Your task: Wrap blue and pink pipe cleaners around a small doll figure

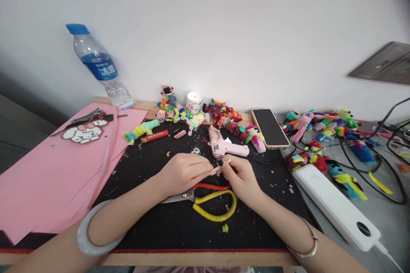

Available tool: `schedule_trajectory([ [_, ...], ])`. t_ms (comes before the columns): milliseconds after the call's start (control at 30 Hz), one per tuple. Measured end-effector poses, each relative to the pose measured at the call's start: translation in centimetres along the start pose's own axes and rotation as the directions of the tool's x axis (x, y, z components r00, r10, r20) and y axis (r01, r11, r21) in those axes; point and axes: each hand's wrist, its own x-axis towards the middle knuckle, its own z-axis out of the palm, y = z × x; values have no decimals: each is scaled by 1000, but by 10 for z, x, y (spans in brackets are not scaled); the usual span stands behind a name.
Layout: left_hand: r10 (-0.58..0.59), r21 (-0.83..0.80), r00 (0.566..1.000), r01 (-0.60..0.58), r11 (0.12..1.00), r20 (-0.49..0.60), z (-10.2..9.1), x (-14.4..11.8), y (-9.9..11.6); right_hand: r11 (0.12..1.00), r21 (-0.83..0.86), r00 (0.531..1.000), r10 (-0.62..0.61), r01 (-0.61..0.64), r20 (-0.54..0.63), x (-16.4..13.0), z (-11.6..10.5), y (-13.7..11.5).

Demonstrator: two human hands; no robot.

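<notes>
My two hands meet over the middle of the black mat. Between the thumb and fingers of my right hand (239,175) is a small pale strip (226,161). Its other end reaches the closed fingertips of my left hand (187,172), which also pinch at it. A bit of blue and pink shows at the fingertips, too small and covered to name. Scissors (215,218) with one yellow and one red handle lie just below the hands, blades pointing left. Just beyond my fingers, a pale pink glue gun (231,148) rests on its side.
Pink sheets (57,179) cover the left side, with a water bottle (102,68) behind. Fuzzy colourful figures (224,115), a white candle jar (194,102) and a phone (270,128) line the back. At right are a white power bank (336,207), cables and more fuzzy figures (347,179).
</notes>
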Motion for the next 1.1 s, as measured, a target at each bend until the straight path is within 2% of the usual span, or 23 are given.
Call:
schedule_trajectory([
  [333, 17, -27, 1000, -18, 999, -12, 1, 0, -1, 1000, 13, 1000, 6, -6, 29, 1, 0, 1],
  [433, -56, -55, 998, 55, 997, -8, 1, 1, 0, 999, 19, 1000, 28, -28, -7, 0, 0, 3],
  [667, -207, -149, 975, 194, 970, -79, -2, 6, 1, 996, 74, 995, 58, -52, -80, -1, 0, 7],
  [767, -335, -234, 938, 306, 923, -93, -2, 6, 2, 991, 119, 993, 64, -52, -95, -1, 0, 6],
  [867, -470, -382, 882, 422, 822, -39, -1, 6, 2, 990, 129, 995, 61, -51, -76, 0, 0, 4],
  [1000, -567, -484, 823, 504, 715, 19, -1, 7, 3, 997, 66, 997, 50, -47, -54, 0, 0, 2],
  [1100, -651, -592, 755, 558, 581, 73, 0, 8, 3, 1000, 17, 999, 26, -25, -40, 0, 0, 2],
])
